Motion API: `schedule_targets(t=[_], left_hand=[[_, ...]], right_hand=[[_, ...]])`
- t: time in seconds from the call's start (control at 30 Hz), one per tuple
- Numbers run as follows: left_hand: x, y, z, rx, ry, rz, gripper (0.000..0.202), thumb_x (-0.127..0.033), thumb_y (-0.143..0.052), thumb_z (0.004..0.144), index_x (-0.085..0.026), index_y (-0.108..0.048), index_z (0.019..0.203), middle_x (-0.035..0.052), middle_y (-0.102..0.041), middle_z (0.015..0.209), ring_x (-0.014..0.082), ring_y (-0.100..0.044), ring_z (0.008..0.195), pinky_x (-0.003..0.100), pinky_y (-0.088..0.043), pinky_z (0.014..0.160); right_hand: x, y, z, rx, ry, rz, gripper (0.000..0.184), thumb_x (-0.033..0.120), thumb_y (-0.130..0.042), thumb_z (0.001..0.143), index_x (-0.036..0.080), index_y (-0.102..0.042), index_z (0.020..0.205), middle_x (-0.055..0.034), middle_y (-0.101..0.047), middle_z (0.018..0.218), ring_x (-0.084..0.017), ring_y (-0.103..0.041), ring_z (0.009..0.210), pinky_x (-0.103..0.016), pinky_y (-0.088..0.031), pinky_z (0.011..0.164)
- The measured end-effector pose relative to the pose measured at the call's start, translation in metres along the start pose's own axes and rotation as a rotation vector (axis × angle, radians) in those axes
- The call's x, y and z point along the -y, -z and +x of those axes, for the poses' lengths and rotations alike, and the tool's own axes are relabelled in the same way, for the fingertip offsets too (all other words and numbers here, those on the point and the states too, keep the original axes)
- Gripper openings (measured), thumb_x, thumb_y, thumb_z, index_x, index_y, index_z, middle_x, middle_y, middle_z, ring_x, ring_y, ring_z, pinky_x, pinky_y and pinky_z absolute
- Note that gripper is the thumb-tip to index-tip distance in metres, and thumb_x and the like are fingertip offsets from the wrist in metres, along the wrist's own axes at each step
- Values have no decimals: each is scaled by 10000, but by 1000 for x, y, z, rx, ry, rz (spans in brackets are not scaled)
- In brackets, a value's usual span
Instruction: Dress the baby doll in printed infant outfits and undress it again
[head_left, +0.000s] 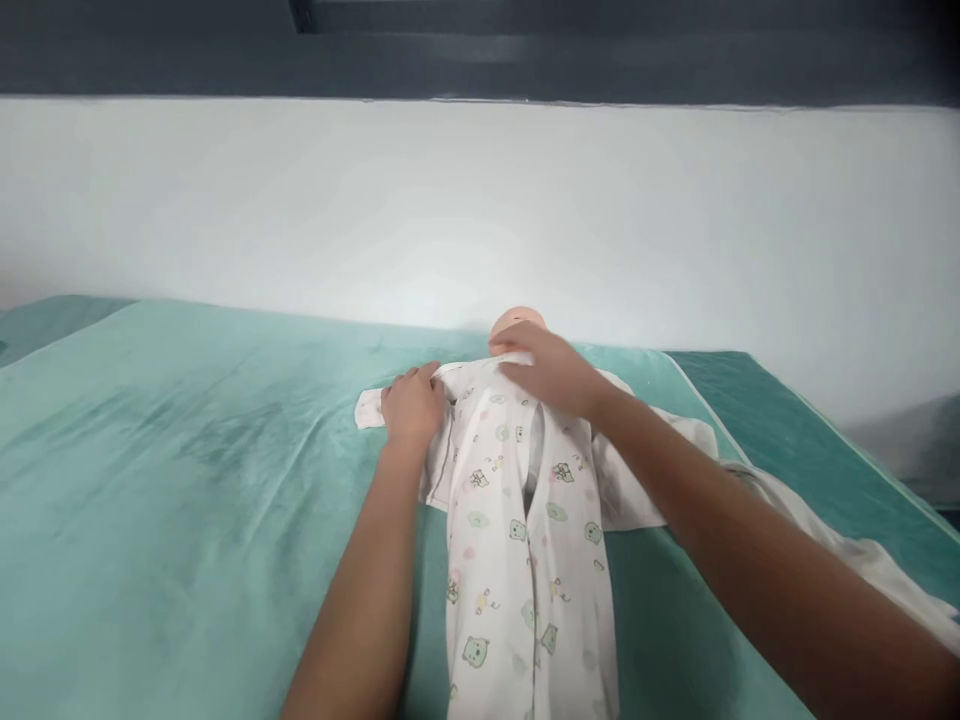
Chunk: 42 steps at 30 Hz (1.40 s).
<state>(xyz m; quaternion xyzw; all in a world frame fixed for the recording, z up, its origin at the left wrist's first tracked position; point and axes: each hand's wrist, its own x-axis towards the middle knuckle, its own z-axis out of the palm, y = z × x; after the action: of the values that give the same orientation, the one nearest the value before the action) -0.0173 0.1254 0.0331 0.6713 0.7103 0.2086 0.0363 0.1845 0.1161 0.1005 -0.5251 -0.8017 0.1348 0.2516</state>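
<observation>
A baby doll lies on its back on the bed, its pinkish head (519,317) at the far end. White baby pants (491,540), printed with green bears, lie lengthwise over the doll's front. Under them is a white baby top (439,460), spread out with one sleeve to the left. My left hand (414,405) is closed over that sleeve near the shoulder; its fingertips are partly hidden. Over the upper edge of the cloth, just below the doll's head, is my right hand (555,370), slightly blurred, with thumb and fingers apart. It partly hides the head and neck.
A teal sheet (187,500) with soft folds covers the bed. Crumpled white cloth (817,525) trails to the right beyond my right forearm. Behind the bed stands a white wall (337,210) with a dark band (480,50) above it.
</observation>
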Motion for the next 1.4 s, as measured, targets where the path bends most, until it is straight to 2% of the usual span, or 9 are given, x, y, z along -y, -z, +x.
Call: schedule_targets(t=[0.1, 0.2, 0.4, 0.53, 0.7, 0.9, 1.13, 1.3, 1.4], left_hand=[[1, 0, 1, -6, 14, 10, 442, -260, -363, 900, -276, -603, 1271, 72, -683, 1175, 290, -602, 1092, 436, -445, 887], [2, -1, 2, -7, 19, 10, 426, -265, -368, 894, -280, -612, 1242, 65, -689, 1164, 283, -613, 1070, 424, -450, 862], [4, -3, 1, -9, 28, 5, 385, -273, -400, 876, -277, -630, 1184, 60, -693, 1156, 288, -611, 1075, 425, -443, 861], [6, -2, -1, -28, 35, -21, 371, -286, -402, 887, -282, -622, 1186, 55, -697, 1148, 275, -630, 1038, 394, -448, 832], [8, 3, -2, -48, 45, -70, 359, -268, -408, 894, -307, -632, 1172, 38, -712, 1099, 254, -644, 1013, 340, -454, 763], [18, 7, -1, -25, 88, -93, 391, -222, -388, 893, -323, -630, 1182, 42, -707, 1123, 243, -646, 1025, 331, -463, 759], [24, 10, -1, 141, 168, -42, 405, -174, -427, 849, -353, -658, 1131, 43, -719, 1063, 260, -667, 962, 341, -465, 718], [17, 10, -4, 101, 64, 26, 536, -82, -405, 813, -304, -541, 1281, 77, -651, 1185, 258, -628, 1043, 358, -474, 781], [9, 10, -5, 83, -55, 89, 537, -48, -416, 791, -258, -521, 1274, 92, -631, 1189, 276, -564, 1138, 425, -440, 926]], right_hand=[[38, -22, 30, 362, 24, -351, 378, 231, -448, 898, 161, -572, 1248, -125, -568, 1298, -250, -550, 1163, -366, -480, 922], [51, -41, 52, 474, 0, -485, 320, 190, -490, 861, 116, -621, 1143, -181, -584, 1233, -300, -571, 1114, -367, -494, 813], [54, -53, 69, 663, -37, -523, 182, 256, -607, 790, 156, -690, 918, -128, -695, 928, -263, -663, 834, -348, -476, 706], [53, -44, 71, 659, 12, -541, 283, 333, -610, 796, 191, -671, 1032, -112, -698, 996, -269, -662, 871, -338, -457, 697], [43, -19, 62, 638, 70, -464, 372, 439, -574, 829, 307, -616, 1175, -29, -684, 1109, -225, -648, 926, -282, -426, 662], [22, 3, 51, 540, 45, -399, 303, 420, -560, 843, 355, -644, 1126, -1, -684, 1079, -210, -635, 894, -291, -414, 686], [10, 20, 45, 468, -13, -414, 238, 418, -546, 847, 310, -672, 1017, -16, -690, 1001, -208, -625, 824, -313, -407, 685], [13, 19, 46, 446, 1, -380, 229, 385, -558, 842, 295, -663, 1025, -20, -691, 1013, -204, -623, 845, -294, -383, 651], [18, 12, 48, 469, 24, -362, 206, 372, -558, 844, 292, -659, 1006, -7, -692, 1009, -185, -622, 835, -277, -376, 637]])
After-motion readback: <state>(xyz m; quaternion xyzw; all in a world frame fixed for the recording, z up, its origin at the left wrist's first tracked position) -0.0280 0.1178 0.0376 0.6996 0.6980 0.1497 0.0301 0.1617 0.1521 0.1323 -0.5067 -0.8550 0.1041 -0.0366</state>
